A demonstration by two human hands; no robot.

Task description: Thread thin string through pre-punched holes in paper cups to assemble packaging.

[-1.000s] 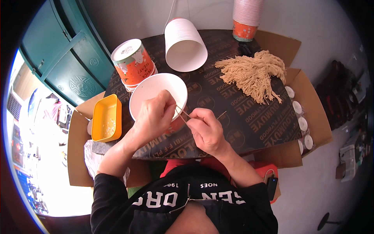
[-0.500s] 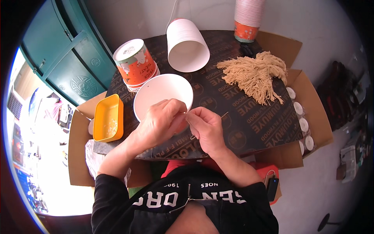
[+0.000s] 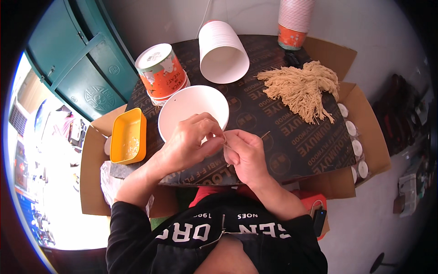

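Note:
A white-lined paper bucket point(image 3: 182, 102) lies tipped on the dark table with its mouth toward me. Just in front of its rim, my left hand point(image 3: 194, 139) is curled, thumb and fingertips closed at a thin tan cord. My right hand point(image 3: 246, 153) pinches the same cord point(image 3: 265, 134) close beside the left fingertips. One end of it sticks out past the right knuckles, and a bit hangs below that hand. The exact grip of the left fingertips is hard to see. A bundle of tan cords point(image 3: 301, 89) lies at the right of the table.
At left stands a yellow tray point(image 3: 145, 137) holding small pale bits. Upside-down orange buckets point(image 3: 159, 75), a lying stack of white buckets point(image 3: 223, 59) and a tall bucket stack point(image 3: 293, 34) stand behind. Cardboard boxes point(image 3: 365, 123) flank the table point(image 3: 292, 155), the right one holding white rolls.
My left thumb and index have opened a little from each other, and the left fingers have shifted at the cord. The right hand stays on it. The whole view has shifted slightly.

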